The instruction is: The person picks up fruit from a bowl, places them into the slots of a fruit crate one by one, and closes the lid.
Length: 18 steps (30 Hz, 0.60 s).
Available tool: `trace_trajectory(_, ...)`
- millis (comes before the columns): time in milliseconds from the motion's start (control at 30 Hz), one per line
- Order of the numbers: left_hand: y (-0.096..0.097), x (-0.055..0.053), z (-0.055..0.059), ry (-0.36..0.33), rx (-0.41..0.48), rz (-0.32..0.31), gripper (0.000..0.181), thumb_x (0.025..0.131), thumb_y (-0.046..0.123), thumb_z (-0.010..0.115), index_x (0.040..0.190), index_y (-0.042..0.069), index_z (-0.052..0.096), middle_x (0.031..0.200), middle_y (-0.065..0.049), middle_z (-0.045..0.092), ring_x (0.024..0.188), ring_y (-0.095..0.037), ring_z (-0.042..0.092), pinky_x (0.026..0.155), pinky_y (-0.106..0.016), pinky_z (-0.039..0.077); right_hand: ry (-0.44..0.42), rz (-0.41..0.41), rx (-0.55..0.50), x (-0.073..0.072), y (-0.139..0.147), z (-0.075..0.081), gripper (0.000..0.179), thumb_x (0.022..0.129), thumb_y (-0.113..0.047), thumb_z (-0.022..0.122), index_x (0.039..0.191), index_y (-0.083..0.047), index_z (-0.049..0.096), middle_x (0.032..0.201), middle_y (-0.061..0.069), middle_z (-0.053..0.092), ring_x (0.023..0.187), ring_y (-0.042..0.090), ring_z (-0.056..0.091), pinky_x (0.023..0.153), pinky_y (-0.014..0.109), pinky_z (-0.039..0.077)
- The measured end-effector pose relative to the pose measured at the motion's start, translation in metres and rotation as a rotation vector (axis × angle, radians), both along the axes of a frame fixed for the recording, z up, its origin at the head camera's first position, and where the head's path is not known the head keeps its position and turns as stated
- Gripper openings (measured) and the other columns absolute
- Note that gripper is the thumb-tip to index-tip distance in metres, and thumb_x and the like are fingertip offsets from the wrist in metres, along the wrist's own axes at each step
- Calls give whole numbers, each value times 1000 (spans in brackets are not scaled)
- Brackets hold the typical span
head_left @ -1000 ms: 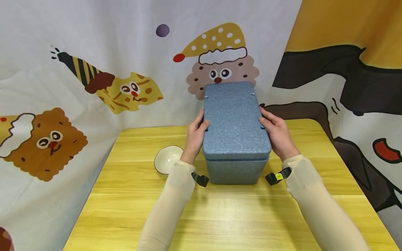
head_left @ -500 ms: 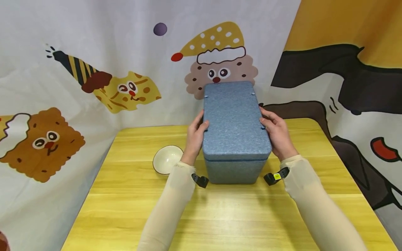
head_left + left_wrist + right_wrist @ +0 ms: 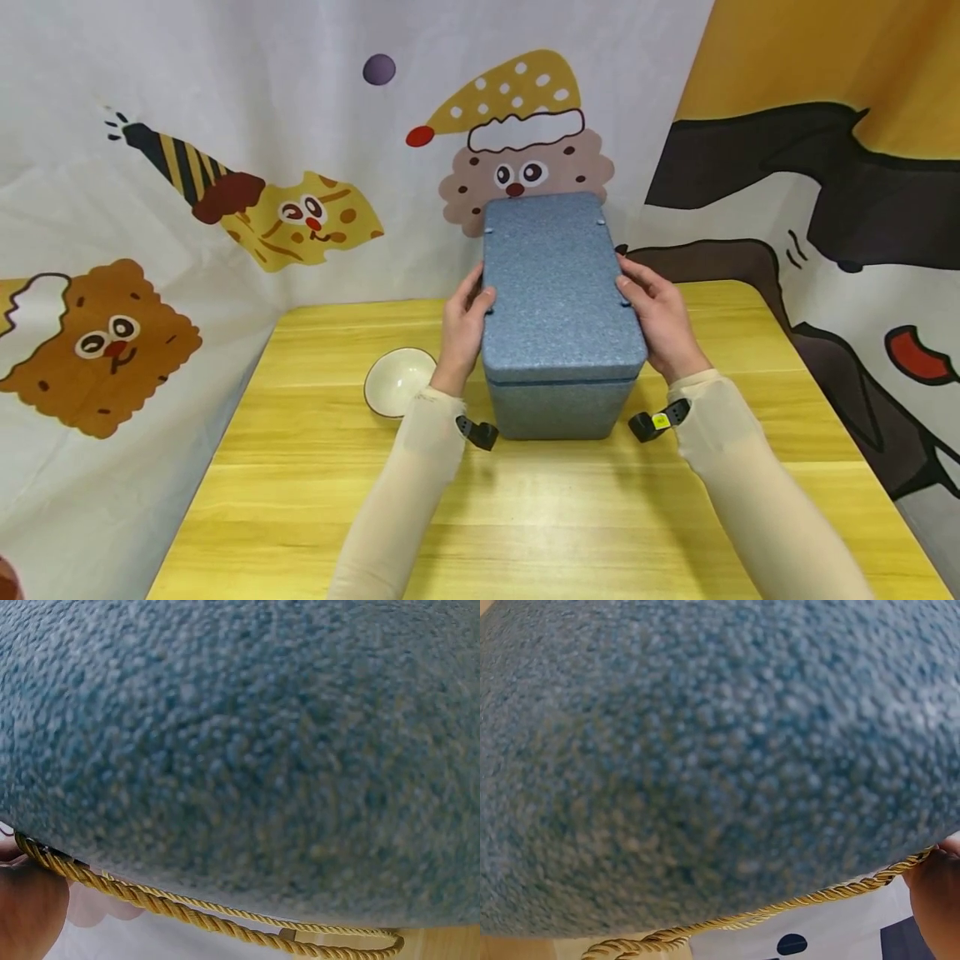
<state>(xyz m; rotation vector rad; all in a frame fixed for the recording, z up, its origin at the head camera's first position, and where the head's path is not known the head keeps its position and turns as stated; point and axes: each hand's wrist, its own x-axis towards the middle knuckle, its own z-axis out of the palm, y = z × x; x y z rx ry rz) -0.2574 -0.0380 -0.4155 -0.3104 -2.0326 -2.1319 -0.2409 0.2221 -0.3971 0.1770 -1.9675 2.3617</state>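
Observation:
A blue-grey speckled foam box (image 3: 558,412) with a lid (image 3: 555,283) of the same foam stands lengthwise before me. My left hand (image 3: 461,329) grips its left side, thumb at the lid's edge and the other fingers farther along the side. On the right side my right hand (image 3: 663,321) holds it in much the same way. A twisted gold rope (image 3: 187,911) runs along the foam from beside my fingers in the left wrist view. The right wrist view has another gold rope (image 3: 795,900) along the opposite side, reaching my hand.
Left of the box, close by my left forearm, sits a white bowl (image 3: 393,379) with a dark rim. All this is on a yellow wood-grain table (image 3: 540,525). A printed cloth (image 3: 322,108) with cartoon figures hangs behind it.
The head view has shifted slightly, so the backdrop lies a little farther left. Both hands keep their places on the box, and the lid stays on.

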Motion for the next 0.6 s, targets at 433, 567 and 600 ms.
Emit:
trace_trajectory(433,-4,-4,4,5,-62,-30,48,103,6,47,148,-3,35,153,-17,35,139,-25,34,110,-37,34,-3,18,45,0,-1,-2,55,104,-23,52,151,-2,34,155,12,33,135,24,35,96,21,43)
trace_trajectory(567,-4,4,14,17,-97,-34,47,103,2,47,146,-9,33,151,-22,34,139,-30,34,109,-41,35,-9,-3,78,2,-3,-3,54,105,-24,51,152,-4,35,155,12,32,137,24,34,101,23,39)
trace_trajectory(600,-4,7,18,18,-103,-30,46,102,1,47,145,-10,34,150,-22,34,138,-31,35,109,-41,36,-10,-8,84,2,-3,-3,54,105,-24,50,152,-4,35,156,12,32,138,24,33,103,24,38)
